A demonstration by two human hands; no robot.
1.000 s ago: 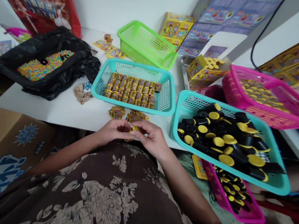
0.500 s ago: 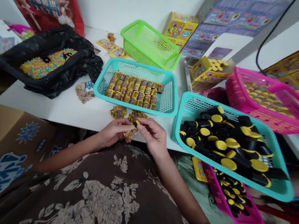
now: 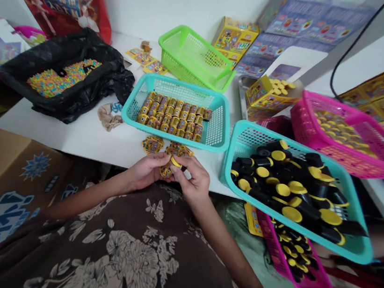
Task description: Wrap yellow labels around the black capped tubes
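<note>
Close to my body, at the table's front edge, both hands are closed around one small canister. Its yellow cap (image 3: 176,161) faces up between the fingertips, and a yellow printed label (image 3: 166,172) shows below it. My left hand (image 3: 146,172) grips the left side. From the right, my right hand (image 3: 194,178) pinches it by the cap. Fingers hide most of the canister's body. Just beyond lie loose printed labels (image 3: 152,144). Behind them, a turquoise basket (image 3: 216,140) holds rows of labelled canisters (image 3: 171,117).
At right, another turquoise basket (image 3: 235,155) holds black canisters with yellow caps (image 3: 282,190). A pink basket (image 3: 349,157) stands behind it, another (image 3: 318,286) lower down. A green basket (image 3: 195,64) sits at the back. Left are a black-lined tray (image 3: 18,62) of coloured beads and a carton (image 3: 11,196).
The canister has turned in my fingers: a black part showed at its top before, and now the yellow cap does. My right hand has shifted slightly left. The whole view has shifted a little.
</note>
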